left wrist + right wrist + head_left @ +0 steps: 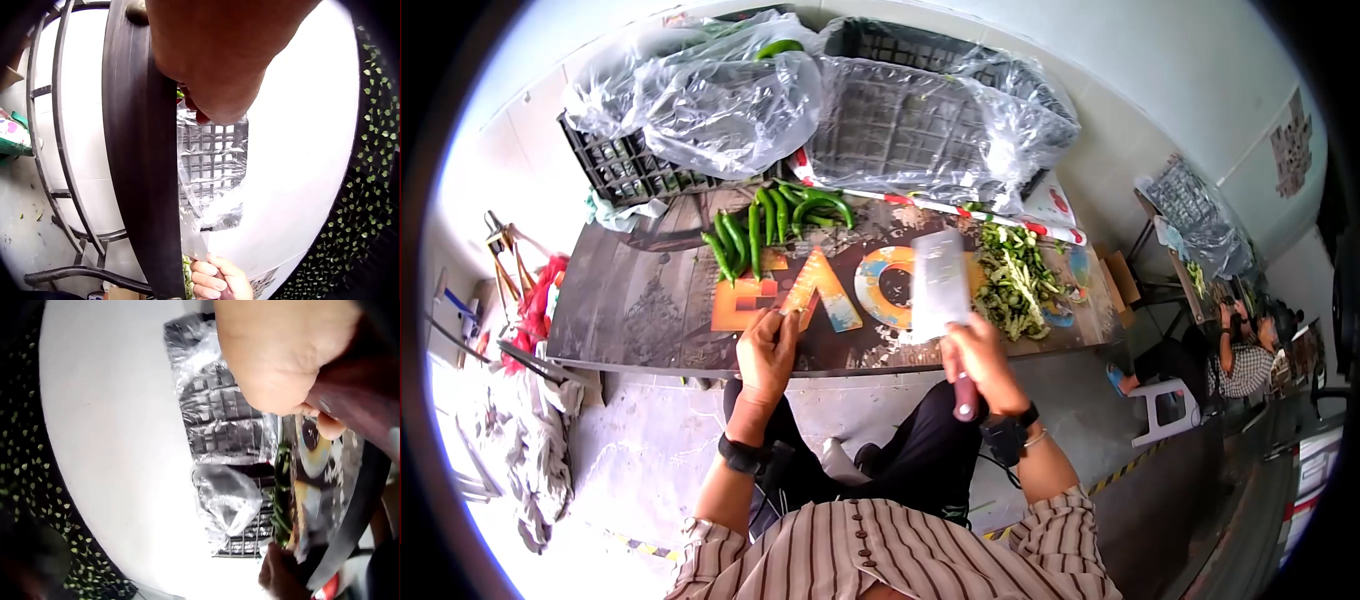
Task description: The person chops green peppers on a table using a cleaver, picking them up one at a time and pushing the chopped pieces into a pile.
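My right hand (pixel 982 362) grips a cleaver (pixel 938 285) by its dark reddish handle, also seen in the right wrist view. The broad blade points away from me over the table's right half. My left hand (pixel 765 355) is over the front edge with its fingers curled in and thumb by the index finger; whether it pinches something small I cannot tell. Beyond it, several long green chili peppers (pixel 755 238) lie whole in a row. A heap of chopped green peppers (pixel 1015 285) lies right of the blade.
The dark table (pixel 630 290) carries large printed letters and scattered pale bits. Behind it stand black plastic crates (pixel 900 110) covered in clear plastic bags (pixel 720 110). On the far right another person (pixel 1245 365) works beside a white stool (pixel 1165 410).
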Motion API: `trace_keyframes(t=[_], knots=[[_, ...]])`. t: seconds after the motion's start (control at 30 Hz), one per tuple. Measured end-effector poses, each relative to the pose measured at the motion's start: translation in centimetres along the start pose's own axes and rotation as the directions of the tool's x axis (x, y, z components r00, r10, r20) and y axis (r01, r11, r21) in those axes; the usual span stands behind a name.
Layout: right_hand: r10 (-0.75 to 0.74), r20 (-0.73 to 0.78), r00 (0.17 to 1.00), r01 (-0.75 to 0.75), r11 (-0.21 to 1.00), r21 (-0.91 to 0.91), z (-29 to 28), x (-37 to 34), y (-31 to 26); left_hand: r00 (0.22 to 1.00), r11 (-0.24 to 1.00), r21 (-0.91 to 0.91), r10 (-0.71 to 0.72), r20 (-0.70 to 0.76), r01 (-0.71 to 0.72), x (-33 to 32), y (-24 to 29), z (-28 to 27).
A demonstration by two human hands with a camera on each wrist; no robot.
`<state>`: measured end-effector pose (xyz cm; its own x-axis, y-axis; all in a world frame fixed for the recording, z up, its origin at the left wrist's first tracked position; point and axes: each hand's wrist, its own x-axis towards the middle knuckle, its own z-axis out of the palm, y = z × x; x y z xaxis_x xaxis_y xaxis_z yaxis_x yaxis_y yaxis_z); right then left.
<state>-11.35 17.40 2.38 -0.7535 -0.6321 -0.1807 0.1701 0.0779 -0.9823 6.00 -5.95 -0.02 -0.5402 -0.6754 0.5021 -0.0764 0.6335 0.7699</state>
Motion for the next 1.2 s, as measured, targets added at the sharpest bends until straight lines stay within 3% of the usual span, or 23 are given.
trace_keyframes(t=[0.07, 0.13, 0.3, 0.4, 0.43, 0.53, 0.6, 0.67, 0.73, 0.77, 0.9, 0.97, 1.07, 1.17, 1.2], knots=[[-0.072, -0.208, 0.975, 0.064, 0.997, -0.049, -1.1, 0.2, -0.4, 1.0, 1.0, 0.019, 0.024, -0.012, -0.024, 0.0, -0.1, 0.1], [-0.113, -0.27, 0.956, 0.116, 0.993, -0.005, -1.4, 0.1, -0.7, 1.0, 0.999, 0.023, 0.022, -0.005, -0.022, 0.0, 0.2, 0.1], [-0.112, -0.133, 0.985, 0.117, 0.993, 0.025, 0.3, -0.1, 0.3, 0.998, 0.998, 0.018, 0.052, 0.023, -0.053, -0.1, 0.1, -0.1], [-0.116, -0.137, 0.984, 0.127, 0.989, 0.072, 0.3, 0.3, 1.3, 0.997, 0.999, -0.001, 0.04, 0.066, -0.041, -0.1, 0.2, -0.6], [-0.1, -0.126, 0.987, 0.108, 0.992, 0.058, 0.0, 0.3, 1.3, 0.993, 1.0, -0.002, -0.011, 0.114, 0.012, 0.0, 0.3, -0.8], [-0.093, -0.108, 0.99, 0.102, 0.992, 0.078, -0.7, 0.5, 1.6, 0.976, 0.995, -0.099, 0.019, 0.216, 0.003, 1.1, -0.6, -1.7], [-0.092, -0.11, 0.99, 0.101, 0.992, 0.076, -0.6, 0.6, 1.4, 0.987, 0.993, -0.112, 0.04, 0.155, -0.023, 2.8, -0.4, -2.6], [-0.088, -0.119, 0.989, 0.097, 0.992, 0.075, -0.4, 0.5, 1.3, 0.989, 0.999, 0.034, -0.018, 0.15, 0.013, 5.5, -0.1, -3.8], [-0.088, -0.131, 0.987, 0.1, 0.992, 0.084, -0.2, 0.6, 1.1, 0.984, 0.939, 0.296, 0.159, 0.085, -0.177, 8.1, -2.0, -4.0], [-0.092, -0.133, 0.987, 0.104, 0.991, 0.085, -0.2, 0.7, 1.1, 0.986, 0.907, 0.388, 0.145, 0.079, -0.164, 9.2, -2.1, -3.9], [-0.096, -0.153, 0.984, 0.106, 0.993, 0.057, 0.0, 0.6, 1.0, 0.98, 0.834, 0.516, 0.154, 0.127, -0.198, 12.8, -4.8, -1.8], [-0.106, -0.16, 0.981, 0.112, 0.993, 0.028, 0.1, 0.5, 0.9, 0.983, 0.717, 0.691, -0.044, 0.177, -0.093, 13.8, -4.9, -0.8], [-0.099, -0.183, 0.978, 0.107, 0.994, 0.031, 0.1, 0.7, 1.2, 0.974, 0.681, 0.726, -0.083, 0.211, -0.099, 14.6, -5.0, -0.1], [-0.078, -0.182, 0.98, 0.084, 0.996, 0.024, 0.3, 0.8, 0.9, 0.942, 0.734, 0.677, -0.262, 0.212, 0.052, 15.4, -4.7, -0.5], [-0.075, -0.192, 0.978, 0.078, 0.997, 0.01, 0.3, 0.7, 0.8, 0.965, 0.756, 0.654, -0.196, 0.176, 0.034, 15.4, -5.3, -0.7]])
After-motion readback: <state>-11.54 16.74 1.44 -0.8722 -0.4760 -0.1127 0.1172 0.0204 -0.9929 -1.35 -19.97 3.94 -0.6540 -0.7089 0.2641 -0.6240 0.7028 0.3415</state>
